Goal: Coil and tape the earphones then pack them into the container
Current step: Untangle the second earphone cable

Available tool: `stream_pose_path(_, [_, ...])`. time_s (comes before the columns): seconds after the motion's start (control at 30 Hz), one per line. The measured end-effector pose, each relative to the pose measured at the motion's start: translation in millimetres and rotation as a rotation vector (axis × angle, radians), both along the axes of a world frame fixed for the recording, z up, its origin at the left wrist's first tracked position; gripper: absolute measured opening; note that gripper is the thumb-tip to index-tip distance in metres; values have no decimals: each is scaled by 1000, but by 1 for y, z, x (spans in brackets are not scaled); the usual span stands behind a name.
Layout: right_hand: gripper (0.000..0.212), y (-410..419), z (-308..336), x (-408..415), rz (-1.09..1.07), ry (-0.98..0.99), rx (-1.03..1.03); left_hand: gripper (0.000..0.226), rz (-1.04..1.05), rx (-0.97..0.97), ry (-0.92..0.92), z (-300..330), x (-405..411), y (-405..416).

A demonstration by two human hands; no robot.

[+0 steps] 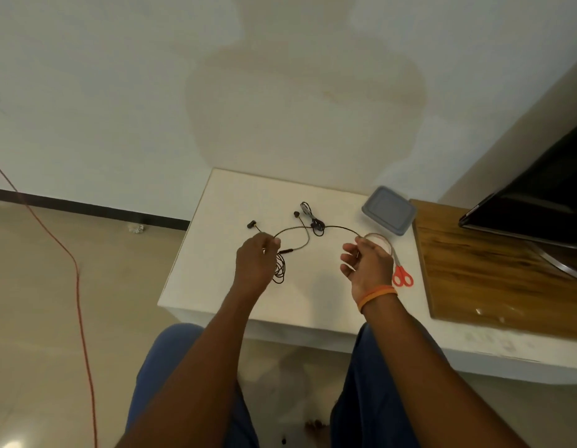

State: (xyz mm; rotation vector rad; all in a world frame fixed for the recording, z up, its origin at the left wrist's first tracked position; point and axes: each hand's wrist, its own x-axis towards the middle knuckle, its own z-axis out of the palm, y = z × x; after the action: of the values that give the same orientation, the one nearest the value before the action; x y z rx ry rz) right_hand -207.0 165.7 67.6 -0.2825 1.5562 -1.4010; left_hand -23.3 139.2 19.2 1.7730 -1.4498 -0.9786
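Observation:
A black wired earphone cable (332, 227) arcs over the white table (216, 253) between my two hands. My left hand (256, 263) pinches a bunch of coiled loops that hang below it, with the earbuds (251, 225) lying just beyond. My right hand (366, 265) pinches the cable's other end. A second, bundled earphone (316, 223) lies behind the arc. A clear tape roll (382, 242) sits by my right hand. The grey lidded container (388, 210) stands at the back right.
Orange-handled scissors (401, 276) lie right of my right hand. A wooden board (494, 270) and a dark screen (539, 192) take up the right side. An orange cord (77, 279) runs across the floor at left.

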Motion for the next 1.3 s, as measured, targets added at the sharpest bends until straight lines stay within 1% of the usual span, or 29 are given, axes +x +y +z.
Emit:
stream_pose_path(0.07, [15,9,-3,7,70,85,32,18,4,-36,156,17,-1,10])
stream_pose_path(0.1, [16,11,-2,11,120,172,24,17,4,-56,205,24,-3,15])
stream_pose_path(0.13, [16,13,-1,16,177,283,-7,17,-9,-72,238,27,-4,19])
stream_pose_path(0.2, [18,16,7,23,328,499,-105,18,-82,-115,249,35,-9,27])
stream_pose_path(0.23, [20,19,11,26,414,555,-153,18,-137,-147,237,40,-12,30])
stream_pose_path(0.27, [23,21,14,27,491,561,-185,18,-195,-184,227,45,-15,33])
stream_pose_path(0.3, [24,25,16,26,547,516,-195,17,-251,-217,209,49,-18,35])
stream_pose_path(0.37, [24,29,17,26,587,323,-171,17,-322,-244,179,48,-20,36])
stream_pose_path(0.4, [25,30,17,24,579,245,-161,17,-344,-253,151,47,-22,35])
stream_pose_path(0.43, [24,30,16,22,563,222,-161,17,-364,-263,113,45,-24,33])
stream_pose_path(0.47, [20,27,15,21,547,254,-173,17,-385,-280,78,44,-25,30])
stream_pose_path(0.53, [12,21,11,21,528,389,-231,17,-424,-319,16,42,-26,23])
stream_pose_path(0.6, [11,13,5,21,507,461,-266,16,-447,-329,-46,37,-26,18])
stream_pose_path(0.67, [13,2,-2,19,447,494,-238,14,-462,-276,-107,29,-23,13])
stream_pose_path(0.7, [14,-3,-4,16,400,485,-212,14,-457,-217,-114,23,-19,12])
stream_pose_path(0.8, [13,-26,-12,-3,165,324,-148,14,-403,-48,-72,8,-5,0])
stream_pose_path(0.9, [14,-45,-16,-21,-79,151,-110,12,-367,-35,-173,-3,6,-14])
stream_pose_path(1.0, [16,-56,-16,-25,-154,55,-132,15,-375,-36,-244,-12,7,-24])
stream_pose_path(1.1, [16,-66,-15,-22,-181,-7,-170,27,-366,-14,-194,-17,3,-29])
stream_pose_path(1.17, [19,-71,-17,-21,-178,15,-184,29,-300,12,-110,-17,3,-32])
stream_pose_path(1.2, [26,-72,-18,-19,-137,91,-174,30,-252,43,-27,-16,3,-32])
stream_pose_path(1.23, [39,-73,-21,-17,-54,218,-150,34,-208,87,80,-14,3,-33])
stream_pose_path(1.3, [64,-70,-26,-8,219,503,-107,42,-176,152,302,-11,1,-36])
